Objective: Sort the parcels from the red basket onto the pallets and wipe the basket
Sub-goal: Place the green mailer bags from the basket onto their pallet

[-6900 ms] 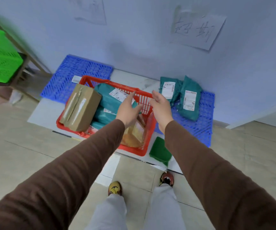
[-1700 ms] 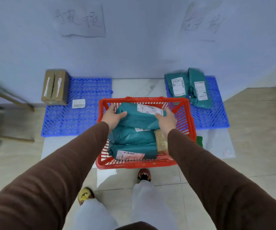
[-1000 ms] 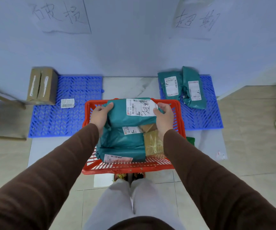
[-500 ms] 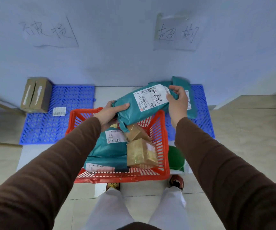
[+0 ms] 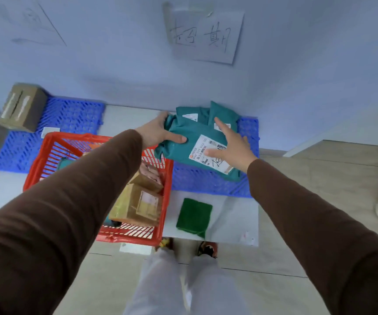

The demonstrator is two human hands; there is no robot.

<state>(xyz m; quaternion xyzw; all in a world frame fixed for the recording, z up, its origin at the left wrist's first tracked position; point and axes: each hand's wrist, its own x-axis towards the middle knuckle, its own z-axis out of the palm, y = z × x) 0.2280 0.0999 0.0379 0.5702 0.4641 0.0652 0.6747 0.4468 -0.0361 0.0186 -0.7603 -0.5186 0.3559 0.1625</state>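
Half a second ago we held the green parcel (image 5: 191, 145) up over the red basket (image 5: 47, 153); now it lies on the blue pallet (image 5: 206, 181) right of centre in the frame, under the paper sign (image 5: 206, 34) on the wall, overlapping the two green parcels (image 5: 206, 114) already set there. Our left hand (image 5: 158, 133) is on its left end, thumb laid across the top, in a grip that looks loose rather than clenched. Our right hand (image 5: 231, 147) hovers open with fingers spread over the white label (image 5: 208, 153); that grip is released.

So we judge one more parcel sorted, and the pile on this pallet stands at three. The basket, at centre left, is not yet empty: brown boxes (image 5: 138, 201) sit at its near right corner, and a bit of green shows further in, much of it hidden by our left sleeve. A cardboard box (image 5: 22, 106) rests on the other blue pallet (image 5: 69, 117) at upper left. The green cloth (image 5: 193, 218) lies untouched on the floor below the right pallet, so wiping waits until the basket is cleared.
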